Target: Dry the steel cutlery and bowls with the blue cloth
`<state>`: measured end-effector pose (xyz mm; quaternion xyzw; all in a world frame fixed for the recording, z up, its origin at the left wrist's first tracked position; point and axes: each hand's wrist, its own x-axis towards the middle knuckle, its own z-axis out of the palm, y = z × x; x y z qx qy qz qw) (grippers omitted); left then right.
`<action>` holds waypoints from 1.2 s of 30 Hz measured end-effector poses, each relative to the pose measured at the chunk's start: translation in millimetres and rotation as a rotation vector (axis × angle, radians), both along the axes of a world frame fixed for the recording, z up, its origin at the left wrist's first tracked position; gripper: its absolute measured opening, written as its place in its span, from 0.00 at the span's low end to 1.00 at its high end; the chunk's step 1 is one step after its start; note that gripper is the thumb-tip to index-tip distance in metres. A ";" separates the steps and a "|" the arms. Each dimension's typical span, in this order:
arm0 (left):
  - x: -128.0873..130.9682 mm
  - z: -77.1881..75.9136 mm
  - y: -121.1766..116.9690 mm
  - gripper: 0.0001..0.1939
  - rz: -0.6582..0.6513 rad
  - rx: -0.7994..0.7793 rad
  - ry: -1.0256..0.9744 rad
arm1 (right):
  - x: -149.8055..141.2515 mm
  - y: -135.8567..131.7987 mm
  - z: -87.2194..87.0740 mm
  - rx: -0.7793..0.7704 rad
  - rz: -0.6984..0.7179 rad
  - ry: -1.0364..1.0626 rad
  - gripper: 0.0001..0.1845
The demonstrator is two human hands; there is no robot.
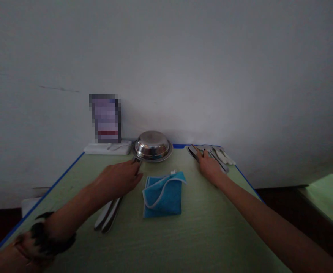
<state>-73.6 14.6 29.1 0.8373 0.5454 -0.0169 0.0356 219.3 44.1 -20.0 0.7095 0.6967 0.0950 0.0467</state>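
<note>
My left hand (123, 175) is curled over two pieces of metal cutlery (109, 218). Their handles stick out toward me, and fork-like tines show past my fingertips. My right hand (210, 168) reaches into a row of cutlery (223, 156) at the back right, fingers bent down beside a dark knife blade (193, 152). A thin brownish stick shows at those fingertips; what they grip is hidden. Between my hands lies a folded blue cloth (163, 197) with a pale edge. Behind it a shiny metal bowl (152, 146) rests upside down.
A white tray (108, 148) holding a pale utensil is at the back left, below a blurred-out upright panel (106, 119). The green table (155, 242) has a blue edge and meets a grey wall (183, 68). Another green surface (328, 201) is at the right.
</note>
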 end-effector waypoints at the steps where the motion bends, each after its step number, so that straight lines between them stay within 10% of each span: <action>1: -7.2 -1.5 4.7 0.17 0.049 -0.018 0.051 | -0.8 -0.5 -0.9 0.006 -0.004 -0.005 0.25; 14: -18.9 -7.5 13.2 0.21 0.183 -0.157 0.117 | -4.7 -3.1 -3.1 0.138 -0.029 0.008 0.21; 24: -38.4 -11.3 23.5 0.18 0.177 -0.470 -0.019 | -60.4 -40.1 4.1 0.106 0.244 0.538 0.26; 36: -40.5 22.3 16.7 0.21 0.151 -0.595 -0.090 | -69.2 -49.0 -1.9 0.004 0.356 0.873 0.25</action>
